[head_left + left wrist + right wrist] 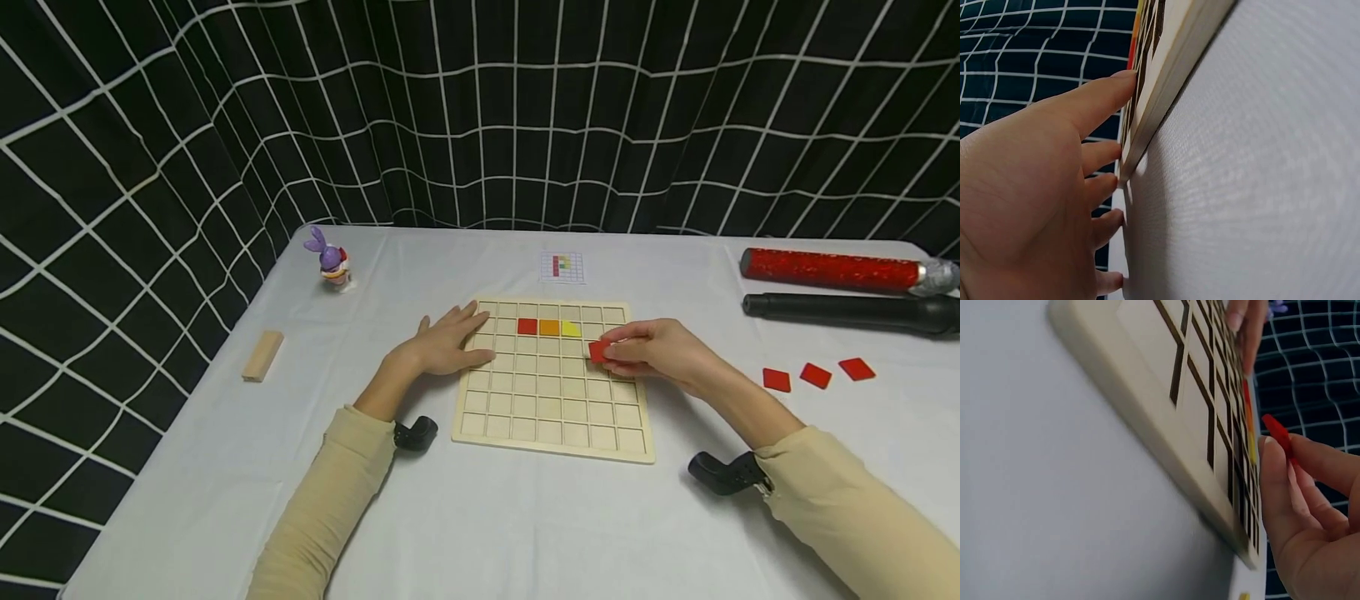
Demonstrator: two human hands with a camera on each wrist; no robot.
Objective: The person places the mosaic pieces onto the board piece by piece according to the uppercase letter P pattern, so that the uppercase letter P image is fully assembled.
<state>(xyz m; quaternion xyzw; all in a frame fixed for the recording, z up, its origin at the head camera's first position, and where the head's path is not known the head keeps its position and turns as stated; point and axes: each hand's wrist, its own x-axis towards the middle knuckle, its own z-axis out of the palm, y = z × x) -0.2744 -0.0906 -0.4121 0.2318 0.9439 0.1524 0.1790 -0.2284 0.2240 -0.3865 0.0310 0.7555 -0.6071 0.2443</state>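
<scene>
A wooden grid board [549,408] lies flat on the white table. Three tiles sit side by side in one of its upper rows: a red tile [527,327], an orange tile [549,327] and a yellow tile [571,329]. My right hand [660,350] pinches another red tile [597,351] between thumb and fingers, over the board's right side. In the right wrist view that red tile [1277,432] is tilted and apart from the board. On the board's upper left edge rests my left hand [446,343], fingers spread, thumb touching the frame.
Three loose red tiles [815,376] lie right of the board. Behind them are a black tube [840,311] and a red tube [832,268]. A small printed grid card [562,267] lies beyond the board. A purple-haired figurine [330,260] and a wooden block [262,356] stand left.
</scene>
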